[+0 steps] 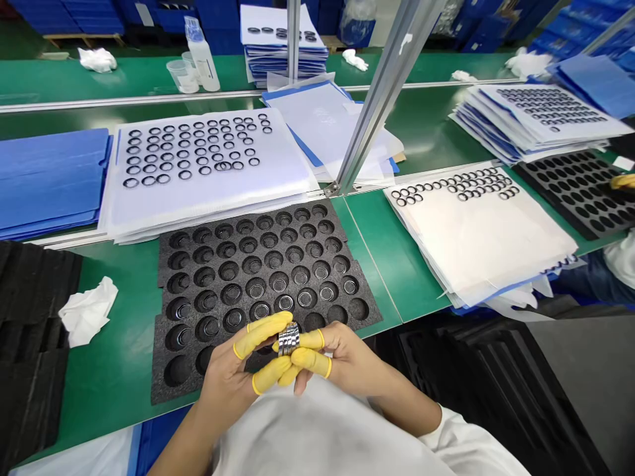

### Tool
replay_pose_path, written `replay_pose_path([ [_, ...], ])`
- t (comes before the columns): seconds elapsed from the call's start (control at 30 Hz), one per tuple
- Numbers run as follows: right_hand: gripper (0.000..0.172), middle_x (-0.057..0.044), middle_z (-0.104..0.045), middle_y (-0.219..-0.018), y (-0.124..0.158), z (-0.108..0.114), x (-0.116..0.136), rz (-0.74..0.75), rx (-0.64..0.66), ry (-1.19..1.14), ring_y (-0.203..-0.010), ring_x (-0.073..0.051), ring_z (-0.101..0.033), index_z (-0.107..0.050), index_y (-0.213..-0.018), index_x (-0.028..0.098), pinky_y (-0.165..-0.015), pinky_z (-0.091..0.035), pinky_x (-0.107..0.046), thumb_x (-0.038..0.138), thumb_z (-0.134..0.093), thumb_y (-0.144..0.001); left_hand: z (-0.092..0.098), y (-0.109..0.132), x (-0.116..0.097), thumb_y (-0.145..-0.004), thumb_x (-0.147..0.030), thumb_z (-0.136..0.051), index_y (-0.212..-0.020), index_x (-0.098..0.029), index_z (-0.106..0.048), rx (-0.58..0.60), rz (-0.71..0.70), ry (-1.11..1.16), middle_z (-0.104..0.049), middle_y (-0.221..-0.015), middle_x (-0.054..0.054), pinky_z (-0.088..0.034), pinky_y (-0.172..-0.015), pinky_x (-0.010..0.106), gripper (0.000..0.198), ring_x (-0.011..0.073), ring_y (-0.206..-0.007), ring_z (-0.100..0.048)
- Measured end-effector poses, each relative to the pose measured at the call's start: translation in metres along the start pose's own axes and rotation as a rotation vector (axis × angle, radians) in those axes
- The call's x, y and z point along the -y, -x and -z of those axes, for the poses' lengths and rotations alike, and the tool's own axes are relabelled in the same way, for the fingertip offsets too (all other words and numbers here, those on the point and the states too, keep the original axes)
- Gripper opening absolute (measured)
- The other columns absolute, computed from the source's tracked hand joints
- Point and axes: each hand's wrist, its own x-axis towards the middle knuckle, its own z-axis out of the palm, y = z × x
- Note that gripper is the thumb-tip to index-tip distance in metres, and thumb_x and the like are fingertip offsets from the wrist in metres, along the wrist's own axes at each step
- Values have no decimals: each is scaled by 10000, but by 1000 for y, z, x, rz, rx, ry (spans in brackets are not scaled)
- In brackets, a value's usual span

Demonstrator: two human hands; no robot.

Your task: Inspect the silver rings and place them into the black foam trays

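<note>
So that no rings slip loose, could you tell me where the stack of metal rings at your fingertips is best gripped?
Probably at its two end faces, pinching inward from left and right. The ring stack lies on its side, rims showing as upright stripes, so end pressure keeps the rings together; the left hand and right hand flank it.

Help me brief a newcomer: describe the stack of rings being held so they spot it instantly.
On the green bench, find the black foam tray of round pockets. Over its near edge, the left hand and right hand, in yellow finger cots, pinch the stack of rings. It alone is stacked; other rings lie flat.
</note>
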Motion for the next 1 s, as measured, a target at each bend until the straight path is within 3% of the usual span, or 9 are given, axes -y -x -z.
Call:
replay_pose_path([
  [0.17,508,-80,-774,-796,-1,2,5,-44,90,-126,-548,-96,-677,-762,-877,98,-624,-561,-217,601,-691,-882,-1,2,3,-849,-123,-766,-1424,-328,-586,79,40,13,-722,-1340,69,-623,-975,317,637,244,-1154,-734],
  [0.37,494,-25,-718,-616,-5,0,5,-61,102,-165,-381,-56,-546,-750,-826,94,-440,-432,-168,580,-693,-889,-4,-1,1,-844,-127,-767,-1420,-312,-597,-13,-106,-154,-756,-1278,55,-606,-987,281,628,205,-1094,-757],
  [0.57,558,-8,-707,-593,-5,-6,1,-67,17,-127,-338,-22,-455,-698,-735,106,-482,-454,-176,655,-700,-838,-3,-6,-2,-864,-196,-765,-1396,-277,-627,-6,-164,-225,-765,-1255,90,-644,-928,322,556,239,-1053,-773],
  [0.7,573,6,-698,-574,-6,-7,1,-86,11,-141,-314,-13,-420,-658,-709,118,-483,-471,-179,677,-692,-831,-5,-8,-3,-833,-216,-806,-1362,-289,-656,-44,-166,-224,-796,-1169,63,-657,-863,274,555,212,-956,-792],
  [1.0,614,28,-643,-507,-12,-2,-4,-124,-42,-293,-276,-17,-372,-607,-654,136,-371,-407,-161,727,-707,-785,-1,-26,-16,-840,-113,-783,-1378,-267,-621,-91,-489,-451,-813,-1015,30,-673,-821,293,582,208,-916,-796],
])
